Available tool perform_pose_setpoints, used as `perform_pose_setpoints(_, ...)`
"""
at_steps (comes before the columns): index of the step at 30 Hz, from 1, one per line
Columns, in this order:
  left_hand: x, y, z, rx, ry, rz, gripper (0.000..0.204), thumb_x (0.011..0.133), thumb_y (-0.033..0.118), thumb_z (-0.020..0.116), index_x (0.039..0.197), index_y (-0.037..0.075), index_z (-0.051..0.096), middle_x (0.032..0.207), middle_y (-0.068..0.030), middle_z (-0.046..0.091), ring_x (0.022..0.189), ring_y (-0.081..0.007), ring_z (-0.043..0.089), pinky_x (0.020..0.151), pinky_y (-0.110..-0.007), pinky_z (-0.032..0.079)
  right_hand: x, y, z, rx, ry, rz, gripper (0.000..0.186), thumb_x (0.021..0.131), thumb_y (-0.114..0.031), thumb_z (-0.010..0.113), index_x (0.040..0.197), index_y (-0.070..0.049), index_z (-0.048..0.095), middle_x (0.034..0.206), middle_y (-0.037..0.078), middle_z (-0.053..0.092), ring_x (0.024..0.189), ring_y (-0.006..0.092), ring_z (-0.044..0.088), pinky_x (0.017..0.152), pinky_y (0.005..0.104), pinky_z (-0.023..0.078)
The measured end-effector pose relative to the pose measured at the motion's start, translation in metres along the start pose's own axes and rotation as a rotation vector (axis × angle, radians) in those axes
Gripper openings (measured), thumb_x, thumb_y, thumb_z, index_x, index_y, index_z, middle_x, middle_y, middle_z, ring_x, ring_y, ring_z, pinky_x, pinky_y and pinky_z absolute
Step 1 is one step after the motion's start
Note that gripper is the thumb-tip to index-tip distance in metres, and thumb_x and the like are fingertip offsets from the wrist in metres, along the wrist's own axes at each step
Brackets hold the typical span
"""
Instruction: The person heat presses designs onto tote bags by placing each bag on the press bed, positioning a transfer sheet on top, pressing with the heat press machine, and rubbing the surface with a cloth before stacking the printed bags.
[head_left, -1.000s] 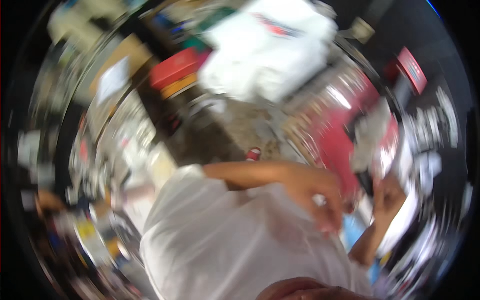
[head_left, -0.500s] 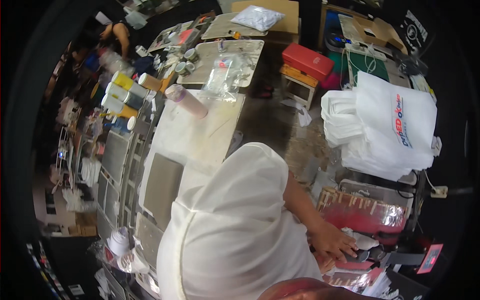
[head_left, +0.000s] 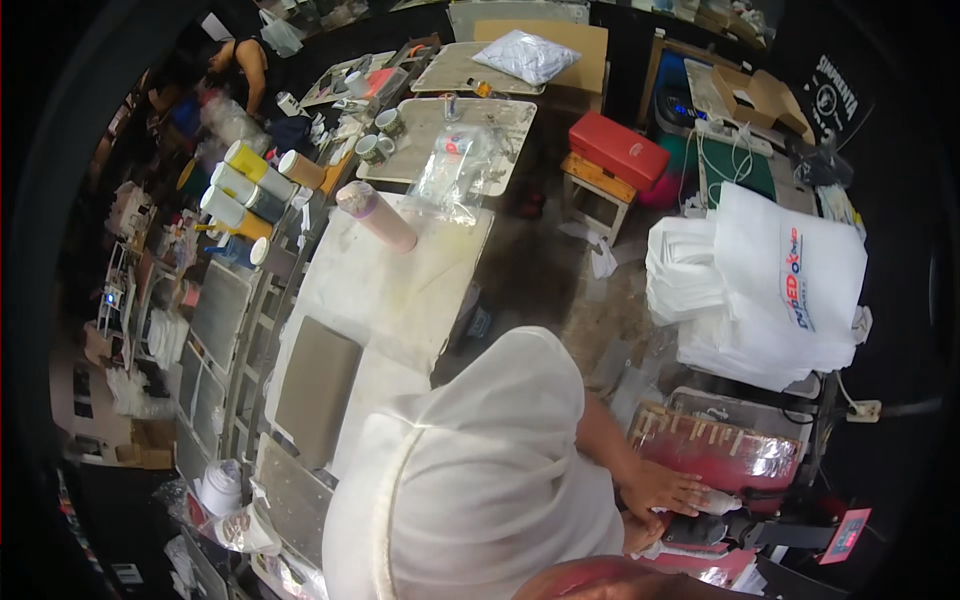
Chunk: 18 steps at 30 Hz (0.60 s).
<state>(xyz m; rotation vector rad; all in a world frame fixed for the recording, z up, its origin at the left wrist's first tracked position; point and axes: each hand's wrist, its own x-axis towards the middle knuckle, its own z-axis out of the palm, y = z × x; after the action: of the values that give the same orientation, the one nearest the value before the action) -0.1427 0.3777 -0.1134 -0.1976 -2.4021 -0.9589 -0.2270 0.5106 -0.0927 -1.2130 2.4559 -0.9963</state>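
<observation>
My left hand (head_left: pixel 664 487) reaches from the white sleeve (head_left: pixel 480 470) to the lower right. Its fingers are stretched out side by side, their tips at a crumpled white cloth (head_left: pixel 718 502) beside the dark arm of a machine. My right hand (head_left: pixel 640 532) is close below it, mostly hidden; its fingers do not show clearly. A rounded dark grey part (head_left: pixel 695 530) of the machine lies just beyond the hands. At the outer end of its dark arm sits a pink-red control box (head_left: pixel 846 535) with a display.
A taped red surface (head_left: pixel 715 440) lies beyond the hands. Stacked white printed bags (head_left: pixel 760 290) are farther off. A red toolbox (head_left: pixel 618 150) rests on a wooden stool (head_left: pixel 598 190). A pale worktable (head_left: pixel 400 290) holds a pink cylinder (head_left: pixel 378 218). Another person (head_left: pixel 245 75) is at far left.
My view has tilted, so most things sit slightly lower in it. My left hand's fingers, spread over the dark part before, are now closer together near the white cloth.
</observation>
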Motion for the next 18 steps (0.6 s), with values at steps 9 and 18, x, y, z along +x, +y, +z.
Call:
perform_pose_setpoints(9, -0.034, 0.021, -0.061, -0.012, 0.029, -0.259, 0.072, 0.093, 0.043, 0.056, 0.147, 0.003, 0.032, 0.155, -0.0209, 0.026, 0.144, -0.0379, 0.021, 0.117, -0.049, 0.020, -0.021, -0.026, 0.022, 0.036, -0.026, 0.015, 0.046, 0.087, -0.035, 0.065, 0.119, -0.002, 0.059, 0.122, 0.022, 0.054, 0.118, 0.0407, 0.044, 0.100, 0.0530, 0.032)
perform_pose_setpoints(18, -0.243, 0.072, -0.205, -0.068, -0.882, -0.884, 0.070, 0.072, 0.030, 0.075, 0.132, 0.003, 0.052, 0.119, -0.0206, 0.061, 0.112, -0.0348, 0.058, 0.095, -0.044, 0.047, -0.012, -0.029, 0.041, 0.014, -0.033, -0.051, 0.048, 0.086, -0.036, 0.066, 0.120, -0.002, 0.059, 0.123, 0.022, 0.053, 0.119, 0.0405, 0.043, 0.101, 0.0531, 0.032)
